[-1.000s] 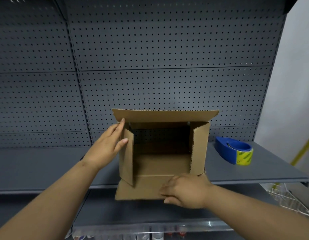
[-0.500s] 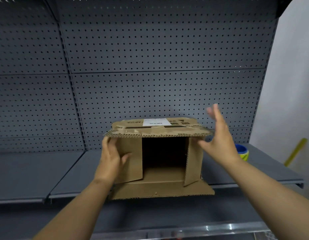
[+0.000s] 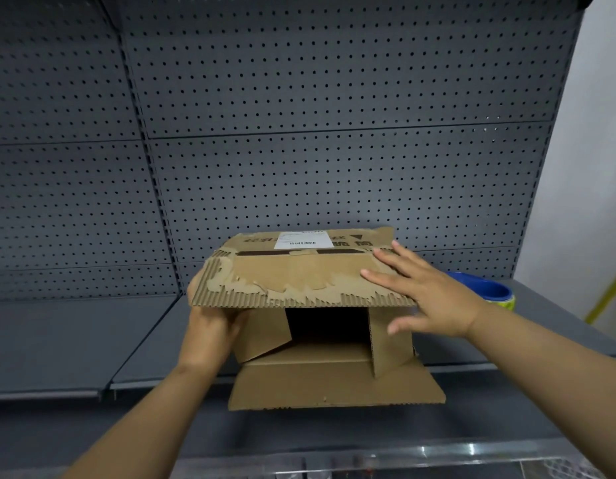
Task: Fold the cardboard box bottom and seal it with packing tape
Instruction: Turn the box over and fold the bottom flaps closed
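Observation:
A brown cardboard box [image 3: 320, 344] lies on its side on the grey shelf [image 3: 75, 344], its open end facing me. The top flap, torn along its edge, sticks out toward me; the bottom flap lies flat over the shelf's front edge. The two side flaps are partly folded inward. My left hand [image 3: 213, 326] grips the left side flap under the top flap. My right hand [image 3: 427, 295] lies flat with spread fingers on the top flap's right end, thumb below by the right flap. A blue tape dispenser [image 3: 486, 292] with a yellow-green roll sits behind my right hand, mostly hidden.
A grey pegboard wall [image 3: 299, 133] backs the shelf. A white label [image 3: 303, 239] is stuck on the box's upper face. A yellow stick [image 3: 607, 299] leans at the far right by a pale wall. A lower shelf rail [image 3: 403, 454] runs below.
The box was tipped so its open end faces me. My right hand came down from the air onto the top flap. My left hand moved under that flap onto the left side flap.

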Motion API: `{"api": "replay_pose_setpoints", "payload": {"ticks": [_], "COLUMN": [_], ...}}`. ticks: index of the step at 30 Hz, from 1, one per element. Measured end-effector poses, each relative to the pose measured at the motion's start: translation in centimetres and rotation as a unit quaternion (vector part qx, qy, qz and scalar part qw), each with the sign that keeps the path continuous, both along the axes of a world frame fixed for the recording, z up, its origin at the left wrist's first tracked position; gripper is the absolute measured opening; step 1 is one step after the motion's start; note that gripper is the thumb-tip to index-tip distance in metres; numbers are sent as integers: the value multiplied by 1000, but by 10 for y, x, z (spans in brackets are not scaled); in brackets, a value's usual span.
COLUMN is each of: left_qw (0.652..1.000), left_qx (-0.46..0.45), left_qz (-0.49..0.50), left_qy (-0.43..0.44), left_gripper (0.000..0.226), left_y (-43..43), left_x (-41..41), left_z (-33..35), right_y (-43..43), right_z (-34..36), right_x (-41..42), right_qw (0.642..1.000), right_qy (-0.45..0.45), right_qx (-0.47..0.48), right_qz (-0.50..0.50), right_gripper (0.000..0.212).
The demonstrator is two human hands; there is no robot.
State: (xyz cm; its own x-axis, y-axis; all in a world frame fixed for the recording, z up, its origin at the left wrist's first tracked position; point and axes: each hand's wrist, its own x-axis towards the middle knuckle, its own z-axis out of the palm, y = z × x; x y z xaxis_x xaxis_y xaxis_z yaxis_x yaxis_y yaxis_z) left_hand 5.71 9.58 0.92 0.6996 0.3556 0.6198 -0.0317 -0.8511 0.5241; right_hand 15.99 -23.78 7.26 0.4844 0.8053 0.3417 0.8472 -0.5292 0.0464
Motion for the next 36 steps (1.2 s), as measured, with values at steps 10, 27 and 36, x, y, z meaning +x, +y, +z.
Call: {"api": "replay_pose_setpoints", "payload": {"ticks": [10, 27, 36], "left_qw": [997, 998, 994], "left_qx": [58, 40, 78], "left_qz": [-38, -15, 49], "left_qy": [-33, 55, -55], "left_gripper": [77, 79, 48], "left_y": [-10, -17, -26], "left_x": [-3, -19, -18], "left_z": [2, 7, 39], "right_y": [-19, 3, -2], "right_z": [25, 6, -21], "right_x": [-3, -8, -2], "right_qw": [993, 968, 965], "right_qy": [-34, -200, -191], "right_qx": [-98, -77, -29], "right_qz": [-49, -128, -179], "right_gripper": [69, 101, 55]}}
